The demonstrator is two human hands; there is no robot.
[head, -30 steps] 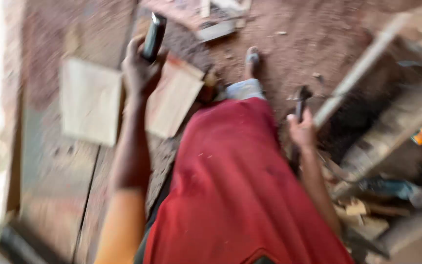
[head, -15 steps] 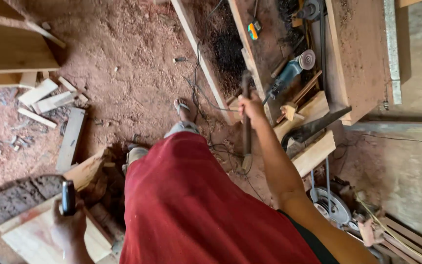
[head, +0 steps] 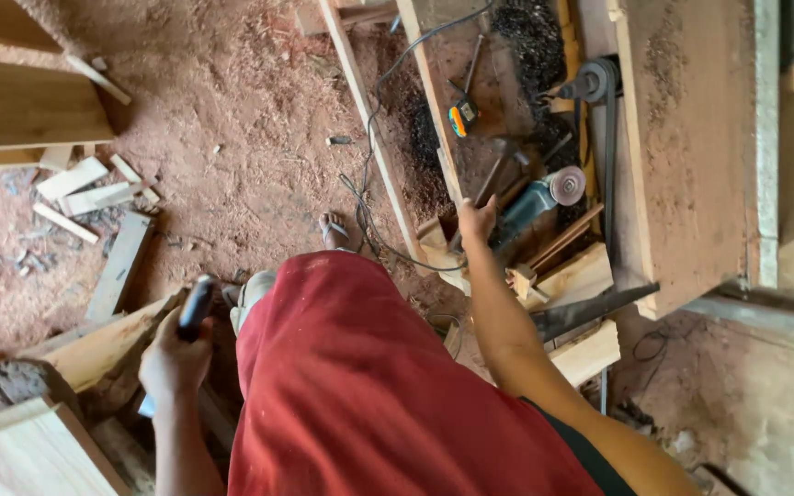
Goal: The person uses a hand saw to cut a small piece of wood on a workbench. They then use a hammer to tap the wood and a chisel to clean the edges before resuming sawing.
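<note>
Floor: red-brown packed earth (head: pixel 232 119), strewn with sawdust and offcuts; seen from above, over the person's red garment (head: pixel 360 386).
Left hand: left hand (head: pixel 175 360) low at frame left, fingers wrapped shut round a dark handle (head: pixel 197 308) that stood up out of the fist. Tool end below the fist hidden; only a small pale bit showed beneath it.
Under left hand: rough plank (head: pixel 94 349) lying at a slant, with a pale board (head: pixel 29 455) at the bottom left corner just beside it.
Right hand: right hand (head: pixel 477 219) stretched forward with arm extended, reaching into the clutter of tools beside the bench. Fingers curled at a wooden edge; whether it gripped anything could not be told.
Near right hand: angle grinder (head: pixel 535 202), blue-green body with its disc turned up, just right of the hand. Hammer (head: pixel 498 170) lay just beyond the fingertips, partly blurred.
Also right side: tape measure (head: pixel 462 117), orange and black, farther up; handsaw blade (head: pixel 595 308) dark, lying across wood blocks (head: pixel 581 276) below the grinder.
Bench: long sawdust-covered wooden slab (head: pixel 682 147) along frame right, a belt and pulley (head: pixel 595 87) at its left edge.
Cable: black cord (head: pixel 374 174) snaking over the earth between the long battens (head: pixel 369 138).
Foot: sandalled foot (head: pixel 333 230) on the earth ahead of the garment.
Left background: short wood scraps (head: pixel 80 188) scattered, well apart from both hands.
Hands relative: well apart, one on each side of the body.
</note>
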